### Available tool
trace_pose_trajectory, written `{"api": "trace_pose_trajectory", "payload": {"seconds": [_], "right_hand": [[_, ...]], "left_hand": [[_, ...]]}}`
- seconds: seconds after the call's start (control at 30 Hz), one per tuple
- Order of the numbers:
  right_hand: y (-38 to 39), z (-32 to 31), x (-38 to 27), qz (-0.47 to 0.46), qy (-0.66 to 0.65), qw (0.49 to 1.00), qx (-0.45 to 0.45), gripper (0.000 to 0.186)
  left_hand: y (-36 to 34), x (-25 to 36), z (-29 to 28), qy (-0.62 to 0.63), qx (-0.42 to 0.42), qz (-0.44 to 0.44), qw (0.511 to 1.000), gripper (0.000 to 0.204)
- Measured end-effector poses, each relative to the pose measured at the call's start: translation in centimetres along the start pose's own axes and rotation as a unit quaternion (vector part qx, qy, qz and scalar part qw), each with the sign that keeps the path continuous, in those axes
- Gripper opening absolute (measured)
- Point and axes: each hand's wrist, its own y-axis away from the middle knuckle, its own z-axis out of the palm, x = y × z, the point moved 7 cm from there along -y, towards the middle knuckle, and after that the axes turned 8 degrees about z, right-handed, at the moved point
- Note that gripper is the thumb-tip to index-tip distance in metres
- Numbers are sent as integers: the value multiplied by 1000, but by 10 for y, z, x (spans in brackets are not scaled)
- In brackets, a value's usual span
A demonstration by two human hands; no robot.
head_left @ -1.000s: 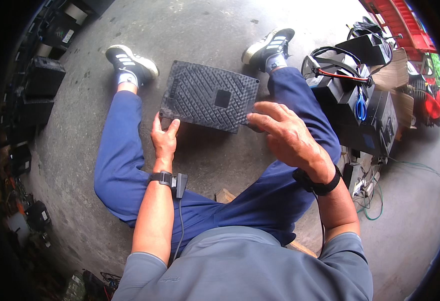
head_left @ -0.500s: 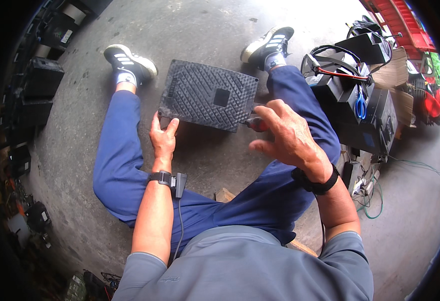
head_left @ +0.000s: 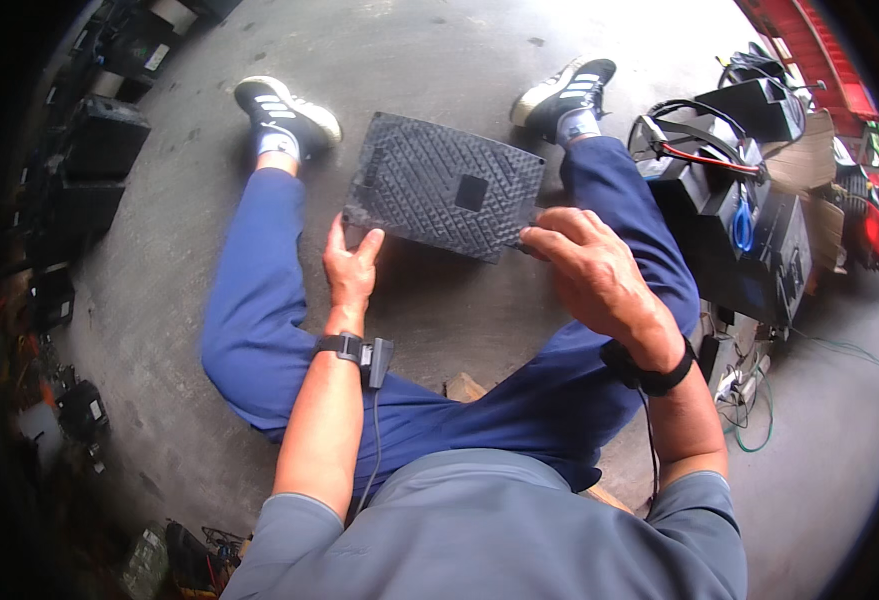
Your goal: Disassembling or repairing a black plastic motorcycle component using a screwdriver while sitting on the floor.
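Note:
A black rectangular box (head_left: 424, 185) with a ridged, textured face and a small plain square stands between my legs above the floor. My left hand (head_left: 351, 262) grips its near left corner, the thumb on the near edge and the fingers partly behind. My right hand (head_left: 594, 262) is at the near right corner, its fingers bent and closed against the box's side. Whatever lies between those fingers is hidden by the hand. A black strap sits on each wrist, and the left one bears a small dark device (head_left: 376, 362) with a cable.
At the right are stacked black boxes (head_left: 729, 240) with cables and blue-handled scissors (head_left: 742, 222) on top. Green wire (head_left: 756, 440) trails on the floor. More black boxes (head_left: 104, 140) line the left side. A piece of wood (head_left: 464, 388) lies between my legs.
My right hand has closed in on the box's near right corner, covering a dark and red part seen there earlier. The whole view has shifted slightly; my left hand keeps its hold.

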Motion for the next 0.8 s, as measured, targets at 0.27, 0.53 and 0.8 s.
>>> {"api": "trace_pose_trajectory", "payload": {"seconds": [0.27,0.53,0.8], "right_hand": [[3,7,8,82,77,992,-64,47],[3,10,17,155,62,980,-109,48],[-2,-14,-10,56,5,996,64,36]], "left_hand": [[3,3,3,24,1,-23,999,58],[2,3,2,9,0,-19,1000,58],[-1,-5,-1,-29,-17,16,999,56]]}}
